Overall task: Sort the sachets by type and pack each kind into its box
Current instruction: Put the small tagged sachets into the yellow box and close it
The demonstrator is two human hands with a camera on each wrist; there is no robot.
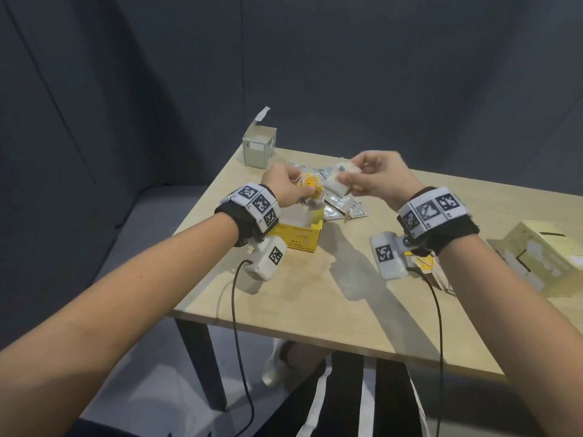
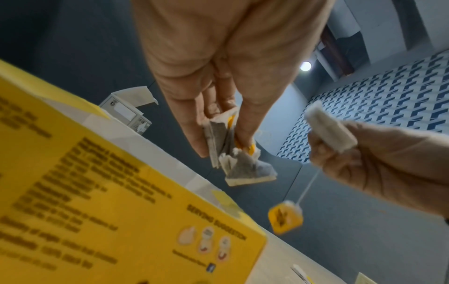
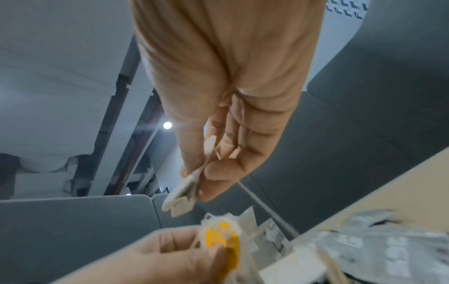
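Two hands up over the table [image 1: 315,279] in the head view, and we've got tea bags in both. Our left hand [image 1: 284,187] pinches a little bunch of yellow-tagged tea bags [image 1: 310,187] right above the open yellow box [image 1: 299,234], which makes sense if that's where this kind goes. Our right hand [image 1: 381,179] pinches a white tea bag [image 1: 339,181] held close to the bunch, probably to compare or untangle it. Silver sachets [image 1: 342,206] lie in a loose pile on the table just behind the yellow box, not yet sorted. A grey box [image 1: 259,146] stands open at the far corner, and a pale yellow box [image 1: 542,257] lies on its side at the right edge.

From the left wrist, fingers and thumb are curled tight round the bunch, several bags hanging down past the fingertips [image 2: 199,148]. The yellow box wall fills the lower left, so we're just beside it. The white bag in the other hand has a string with a yellow tag [image 2: 285,219] dangling free, so it may belong with the yellow lot too.

From the right wrist, thumb and forefinger nip the white bag by one end and the rest hangs loose. It's blurry, so we can't tell whether the strings are tangled together.
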